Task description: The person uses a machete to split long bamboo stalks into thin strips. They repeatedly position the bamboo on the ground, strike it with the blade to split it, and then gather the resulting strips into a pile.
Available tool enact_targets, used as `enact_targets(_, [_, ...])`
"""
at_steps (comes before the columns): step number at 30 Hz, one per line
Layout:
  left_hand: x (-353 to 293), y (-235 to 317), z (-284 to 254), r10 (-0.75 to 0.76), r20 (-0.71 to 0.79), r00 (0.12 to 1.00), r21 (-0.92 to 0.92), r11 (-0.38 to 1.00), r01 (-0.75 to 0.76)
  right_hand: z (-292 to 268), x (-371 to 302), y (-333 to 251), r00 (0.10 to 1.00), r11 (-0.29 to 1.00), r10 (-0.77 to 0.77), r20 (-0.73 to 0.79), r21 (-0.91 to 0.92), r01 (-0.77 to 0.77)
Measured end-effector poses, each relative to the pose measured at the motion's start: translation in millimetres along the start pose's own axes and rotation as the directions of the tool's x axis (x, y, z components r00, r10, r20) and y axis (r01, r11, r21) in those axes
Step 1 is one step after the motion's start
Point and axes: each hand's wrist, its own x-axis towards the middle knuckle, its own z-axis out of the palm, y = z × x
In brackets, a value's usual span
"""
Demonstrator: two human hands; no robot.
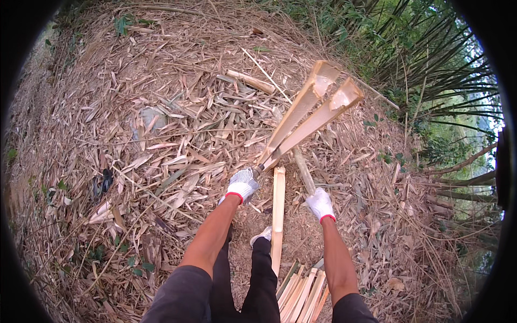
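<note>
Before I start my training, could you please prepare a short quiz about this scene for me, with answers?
1. True or false: the left hand wears a red-cuffed glove.
2. Fill in: the right hand grips a wooden ____.
3. Choose: on which side of the legs does the pile of split strips lie? A) left B) right

Key: 1. True. 2. Stick. 3. B.

Fallen leaves (215,140) and green thicket (409,54) show outdoor woodland.
</note>
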Motion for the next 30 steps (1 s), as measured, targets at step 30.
enact_targets(30, [-28,-47,94,-0.025,0.063,0.998,-0.022,0.999,0.026,126,-207,169,0.83,0.833,0.553,-0.074,0.088,-0.547])
